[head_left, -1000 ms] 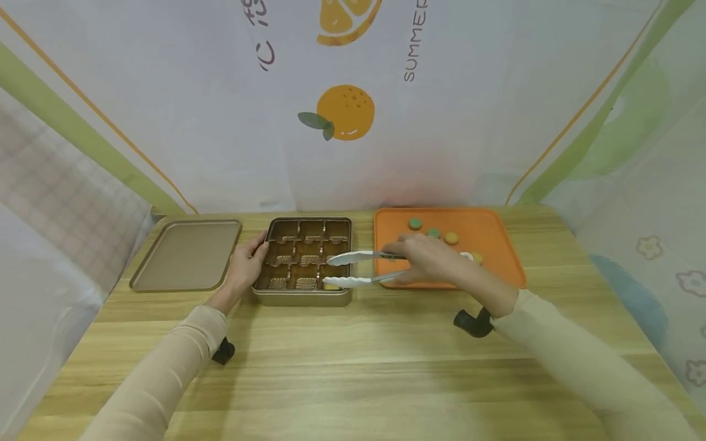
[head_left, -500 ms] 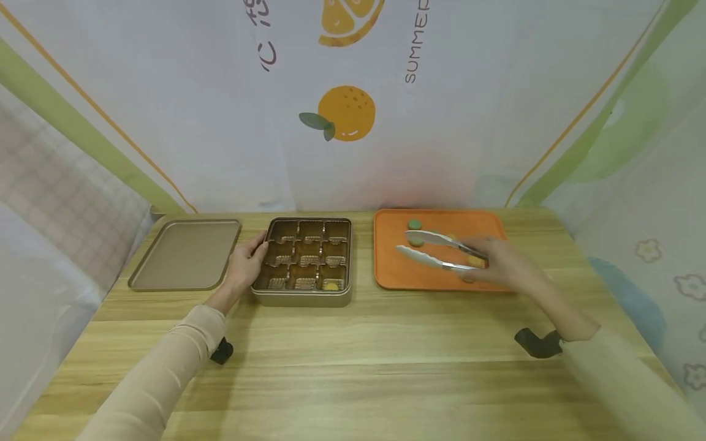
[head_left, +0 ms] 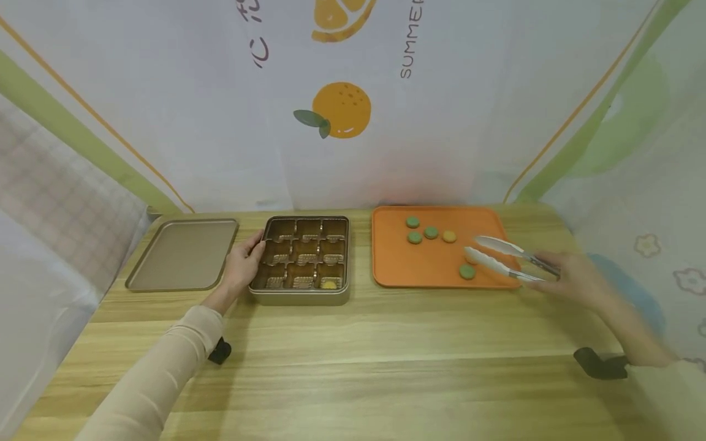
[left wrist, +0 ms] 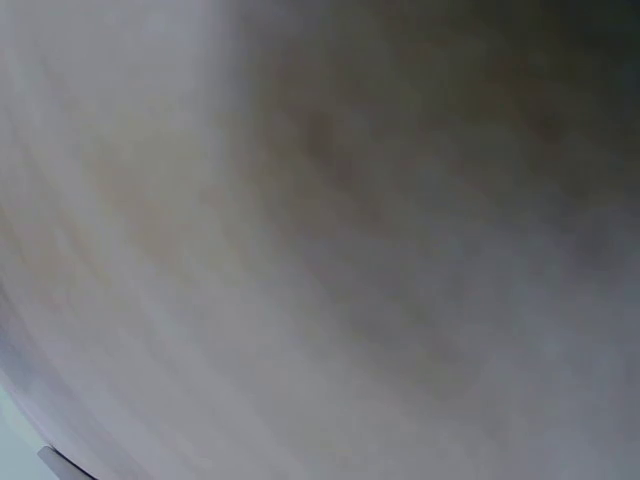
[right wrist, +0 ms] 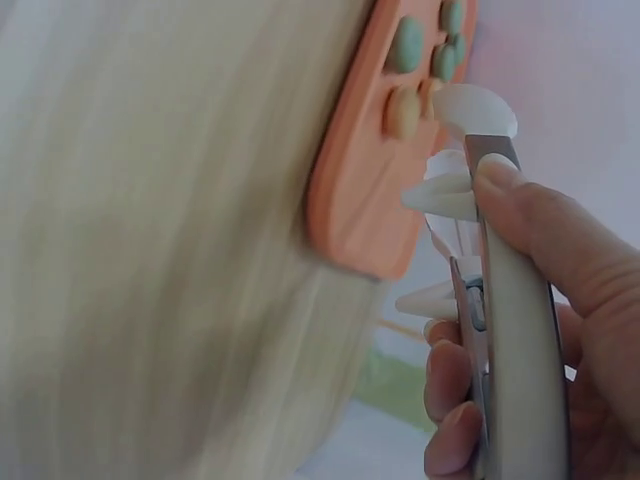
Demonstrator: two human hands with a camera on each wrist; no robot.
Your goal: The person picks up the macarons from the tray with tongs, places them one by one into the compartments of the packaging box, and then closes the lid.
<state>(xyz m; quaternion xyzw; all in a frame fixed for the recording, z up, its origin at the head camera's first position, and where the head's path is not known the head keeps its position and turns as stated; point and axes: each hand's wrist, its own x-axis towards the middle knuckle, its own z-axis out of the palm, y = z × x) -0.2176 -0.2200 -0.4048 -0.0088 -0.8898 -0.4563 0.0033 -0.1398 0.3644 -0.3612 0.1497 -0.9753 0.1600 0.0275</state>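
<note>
My left hand (head_left: pixel 241 269) holds the left side of a bronze square tin box (head_left: pixel 300 298), its fingertips at the rim. Inside is a brown divided insert with a yellow macaron (head_left: pixel 328 285) in the front right compartment. My right hand (head_left: pixel 576 283) grips metal tongs (head_left: pixel 499 246) with white scalloped tips, spread apart over the right part of an orange tray (head_left: pixel 405 269). Several green macarons lie on that tray, one green macaron (head_left: pixel 466 271) just below the tong tips. A yellow macaron (head_left: pixel 449 236) sits further back; another is partly hidden by the tongs. The left wrist view is only blur.
A shallow bronze lid (head_left: pixel 184 254) lies to the left of the box on the wooden table (head_left: pixel 353 367). Behind the table hangs a white curtain (head_left: pixel 220 153) printed with oranges. Black wrist mounts (head_left: pixel 600 364) hang under both forearms.
My right hand has carried the tongs from above the box's front right compartment rightward to the orange tray's right end. My left hand has stayed at the box.
</note>
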